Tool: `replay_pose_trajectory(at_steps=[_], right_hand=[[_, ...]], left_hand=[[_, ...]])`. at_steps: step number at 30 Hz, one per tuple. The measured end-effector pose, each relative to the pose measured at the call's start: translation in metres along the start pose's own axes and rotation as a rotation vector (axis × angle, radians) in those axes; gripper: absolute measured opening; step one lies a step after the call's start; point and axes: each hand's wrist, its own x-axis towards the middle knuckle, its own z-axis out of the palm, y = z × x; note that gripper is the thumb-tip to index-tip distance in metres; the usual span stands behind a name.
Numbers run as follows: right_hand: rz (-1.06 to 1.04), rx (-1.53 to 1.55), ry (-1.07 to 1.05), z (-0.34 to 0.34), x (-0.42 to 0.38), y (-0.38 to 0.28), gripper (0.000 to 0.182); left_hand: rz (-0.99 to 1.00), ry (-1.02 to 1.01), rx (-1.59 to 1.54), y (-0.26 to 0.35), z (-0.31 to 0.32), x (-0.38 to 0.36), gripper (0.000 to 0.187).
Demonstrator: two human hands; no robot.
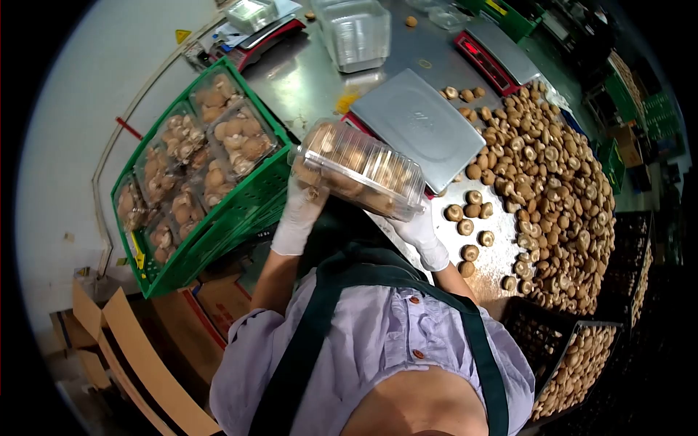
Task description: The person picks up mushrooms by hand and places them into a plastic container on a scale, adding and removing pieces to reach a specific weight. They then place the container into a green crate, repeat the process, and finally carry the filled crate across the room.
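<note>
white-gloved left grip [306,202]: mine, grasping the near left end of the plastic box
white-gloved right grip [416,227]: mine, holding its right end
plastic box [361,168]: mushrooms inside, tilted, in front of my chest
scale [416,127]: just beyond it, on my metal counter [287,93]
green crate [225,221]: left of me, holding filled boxes
loose mushrooms [563,196]: heaped to my right

Open cardboard boxes [147,357] stand at lower left beside a pale wall [69,145] bearing a yellow triangular sign [182,35]; at the table's far side, a scale [504,52] displays glowing red, with green crates [660,116] in the dim background at far right.
</note>
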Motion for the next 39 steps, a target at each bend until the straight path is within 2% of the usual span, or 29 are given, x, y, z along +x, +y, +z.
replay_pose_trajectory(at_steps=[1,2,3,5,6,7,9,10,13,15,16,18,19,21,23,25,27,29,31,33,34,37,39], right_hand=[[0.041,0.004,-0.048,0.006,-0.001,-0.002,0.036],[0.097,0.112,-0.031,0.015,-0.002,-0.003,0.033],[0.038,-0.005,-0.084,0.013,-0.001,-0.012,0.032],[0.005,-0.055,-0.252,0.018,0.002,-0.012,0.041],[0.105,-0.099,-0.354,0.018,0.004,-0.023,0.037],[0.087,-0.091,-0.37,0.021,0.004,-0.022,0.037],[0.029,0.109,-0.215,0.026,0.002,-0.013,0.031],[0.023,0.066,-0.171,0.024,0.001,-0.006,0.029],[0.11,0.026,-0.203,0.012,-0.004,0.011,0.025],[0.141,0.01,-0.193,0.008,-0.009,0.021,0.022],[0.19,0.007,-0.199,0.007,-0.012,0.027,0.021],[0.239,0.004,-0.206,0.007,-0.016,0.031,0.019],[0.239,0.005,-0.204,0.007,-0.017,0.031,0.019],[0.23,-0.056,-0.221,0.007,-0.02,0.032,0.018],[0.242,-0.04,-0.209,0.007,-0.021,0.039,0.017],[0.296,-0.086,-0.212,0.001,-0.028,0.041,0.017],[0.327,-0.093,-0.186,-0.004,-0.031,0.039,0.017],[0.379,-0.191,-0.153,-0.01,-0.035,0.038,0.016],[0.379,-0.192,-0.112,-0.015,-0.042,0.039,0.016],[0.434,-0.23,-0.036,-0.02,-0.047,0.036,0.016],[0.514,-0.222,-0.029,-0.023,-0.051,0.038,0.016],[0.551,-0.233,0.055,-0.029,-0.063,0.037,0.017],[0.58,-0.299,0.105,-0.034,-0.074,0.034,0.018]], left_hand=[[-0.108,0.028,-0.177,0.001,0.012,-0.002,0.072],[-0.033,-0.016,-0.257,-0.019,-0.02,-0.009,0.071],[0.046,-0.064,-0.33,-0.037,-0.054,-0.015,0.069],[0.122,0.138,-0.113,-0.011,-0.014,-0.014,0.066],[0.204,0.164,-0.009,0.015,0.028,-0.004,0.061],[0.142,0.239,-0.024,0.032,0.03,-0.005,0.061],[0.206,0.452,0.122,0.072,0.021,-0.003,0.057],[0.288,0.527,0.24,0.097,0.021,-0.005,0.052],[0.439,0.739,0.463,0.175,-0.02,-0.019,0.038],[0.543,0.862,0.838,0.217,-0.049,-0.024,0.045],[0.543,0.861,0.84,0.233,-0.084,-0.027,0.045],[0.125,1.105,1.607,0.246,-0.156,-0.032,0.061],[-0.376,1.209,1.914,0.238,-0.123,-0.026,0.071],[-0.507,1.444,2.062,0.205,-0.12,-0.011,0.07],[-0.489,1.382,2.085,0.208,-0.121,0.006,0.069],[-0.036,1.109,2.545,0.207,-0.111,0.022,0.066],[0.139,0.897,2.463,0.201,-0.084,0.057,0.058],[0.403,0.597,2.325,0.188,-0.08,0.102,0.049],[0.377,0.427,2.216,0.162,-0.049,0.148,0.045],[0.471,0.213,2.184,0.136,-0.047,0.2,0.044],[0.46,0.165,2.157,0.121,-0.043,0.224,0.044],[0.448,0.039,2.21,0.082,-0.047,0.296,0.045],[0.327,0.013,2.294,0.059,-0.048,0.334,0.054]])
